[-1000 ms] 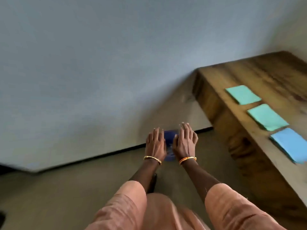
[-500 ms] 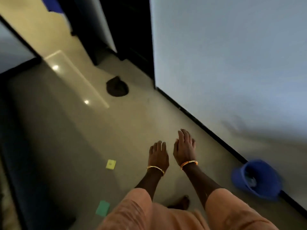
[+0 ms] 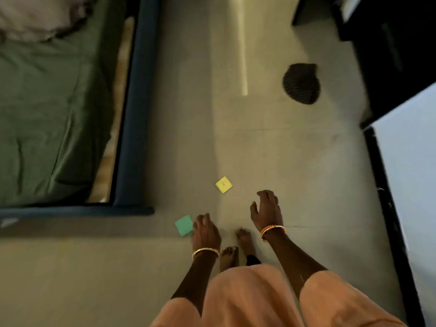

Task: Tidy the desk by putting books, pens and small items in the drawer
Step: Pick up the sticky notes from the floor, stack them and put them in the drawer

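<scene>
Apparently gathering dropped notes: left hand (image 3: 205, 232) and right hand (image 3: 266, 210) hang loosely curled, empty. Next, bend for the green note (image 3: 184, 224), then yellow note (image 3: 224, 184).

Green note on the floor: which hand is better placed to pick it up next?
Left, probably. The left hand hangs right beside the green note, fingers loosely curled and holding nothing. The right hand is also free but sits farther off, nearer the yellow note.
</scene>
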